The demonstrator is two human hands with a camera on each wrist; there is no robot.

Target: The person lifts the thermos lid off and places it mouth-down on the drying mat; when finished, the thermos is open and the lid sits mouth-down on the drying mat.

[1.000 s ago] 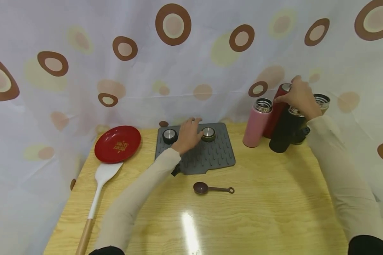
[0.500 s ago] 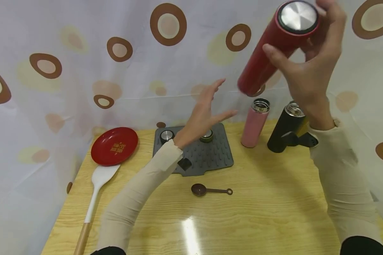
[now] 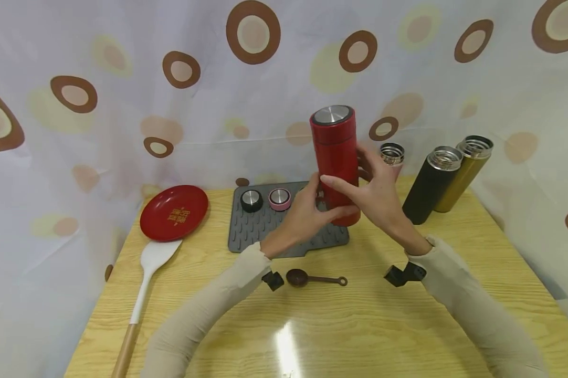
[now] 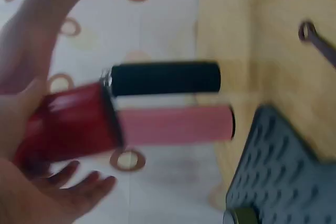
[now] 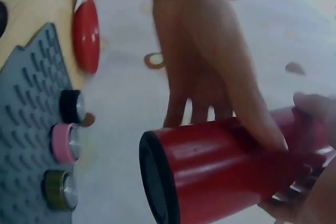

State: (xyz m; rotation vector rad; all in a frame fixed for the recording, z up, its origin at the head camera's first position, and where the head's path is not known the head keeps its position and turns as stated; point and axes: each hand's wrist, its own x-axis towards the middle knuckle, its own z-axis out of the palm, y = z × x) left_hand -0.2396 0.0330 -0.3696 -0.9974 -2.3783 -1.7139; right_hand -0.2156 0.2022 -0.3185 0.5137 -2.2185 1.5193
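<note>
A red vacuum flask (image 3: 336, 157) with a silver-topped red lid stands nearly upright in the air above the grey mat (image 3: 246, 236). My left hand (image 3: 300, 215) holds its lower part, thumb across the front. My right hand (image 3: 378, 194) grips it from the right, a little higher, thumb also in front. The left wrist view shows the flask's base (image 4: 115, 114); the left fingers (image 4: 79, 192) lie beside its body. Both hands also show around the flask (image 5: 210, 166) in the right wrist view.
On the mat sit a black lid (image 3: 252, 201), a pink lid (image 3: 280, 199) and a gold-green lid (image 5: 60, 190). Lidless pink (image 3: 391, 155), black (image 3: 430, 184) and gold (image 3: 468, 173) flasks stand right. A brown spoon (image 3: 297, 277), red plate (image 3: 174, 212) and white spatula (image 3: 147, 273) lie nearby.
My right hand lifts the red flask from among the others and brings it left and down to above the mat. The left hand rises from the mat and takes hold of it.
</note>
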